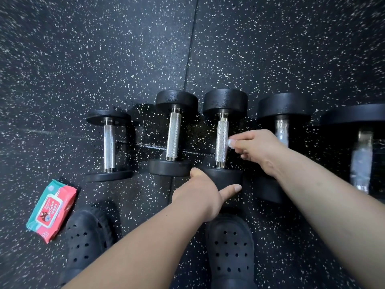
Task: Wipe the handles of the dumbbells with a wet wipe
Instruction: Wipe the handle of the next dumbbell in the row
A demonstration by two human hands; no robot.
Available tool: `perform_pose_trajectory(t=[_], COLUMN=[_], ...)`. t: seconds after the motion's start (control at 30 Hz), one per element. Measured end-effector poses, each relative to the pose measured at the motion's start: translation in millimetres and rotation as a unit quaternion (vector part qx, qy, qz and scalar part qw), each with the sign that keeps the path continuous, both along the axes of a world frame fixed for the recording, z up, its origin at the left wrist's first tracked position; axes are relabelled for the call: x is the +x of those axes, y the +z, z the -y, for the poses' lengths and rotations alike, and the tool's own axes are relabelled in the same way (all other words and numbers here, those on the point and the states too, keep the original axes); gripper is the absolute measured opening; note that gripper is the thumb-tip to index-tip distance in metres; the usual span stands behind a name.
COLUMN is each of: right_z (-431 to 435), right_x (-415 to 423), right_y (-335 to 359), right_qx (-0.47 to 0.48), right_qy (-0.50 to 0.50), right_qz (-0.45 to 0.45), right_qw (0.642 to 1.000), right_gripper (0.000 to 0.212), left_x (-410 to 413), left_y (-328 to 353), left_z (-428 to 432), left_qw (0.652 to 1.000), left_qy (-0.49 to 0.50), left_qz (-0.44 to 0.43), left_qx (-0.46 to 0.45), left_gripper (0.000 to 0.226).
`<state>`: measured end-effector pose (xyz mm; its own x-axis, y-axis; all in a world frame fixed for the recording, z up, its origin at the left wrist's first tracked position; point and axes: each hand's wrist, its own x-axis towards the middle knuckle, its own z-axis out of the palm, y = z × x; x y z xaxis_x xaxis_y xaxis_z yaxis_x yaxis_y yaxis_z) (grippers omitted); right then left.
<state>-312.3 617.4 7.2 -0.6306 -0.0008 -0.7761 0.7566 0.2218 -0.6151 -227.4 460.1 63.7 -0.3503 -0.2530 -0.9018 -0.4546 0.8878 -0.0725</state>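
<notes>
- Dumbbell [225, 105], third in the row, lies close between its neighbours; left hand [200, 195] clasps its near head.
- Right hand [258, 149] pinches a small wipe [230, 142] against the handle [221, 140].
- Risk: the scant wipe may slip, or contact on one side only may leave the knurling unwiped.

Dim, even light; blurred, warped edges; sharp ctr.

The wipes pack [51, 211] reads "Wipes" on its red label.
</notes>
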Motion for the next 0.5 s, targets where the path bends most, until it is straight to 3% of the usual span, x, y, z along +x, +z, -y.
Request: perform_pose_trajectory(t=[0.1,0.23,0.4,0.5], right_z=[-0.7,-8.5,2.9,8.4], right_x=[12.0,20.6,13.8,14.3], right_y=[7.3,14.3,11.4,8.6], right_qx=[0.043,0.056,0.061,0.070], right_qy=[0.072,0.170,0.050,0.042], right_qz=[-0.034,-0.030,-0.112,-0.128], right_qw=[0.996,0.983,0.991,0.988], right_gripper=[0.002,0.006,0.008,0.005], left_x=[0.6,-0.5,-0.8,-0.8], left_y=[-3.1,2.1,4.7,5.2], left_z=[1.8,1.5,1.7,2.1], left_qw=[0.999,1.000,1.000,1.000], left_qy=[-0.037,-0.010,-0.009,-0.002], left_qz=[0.008,-0.002,0.003,-0.003], left_qx=[0.005,0.002,0.010,0.008], left_gripper=[0.096,0.118,0.115,0.120])
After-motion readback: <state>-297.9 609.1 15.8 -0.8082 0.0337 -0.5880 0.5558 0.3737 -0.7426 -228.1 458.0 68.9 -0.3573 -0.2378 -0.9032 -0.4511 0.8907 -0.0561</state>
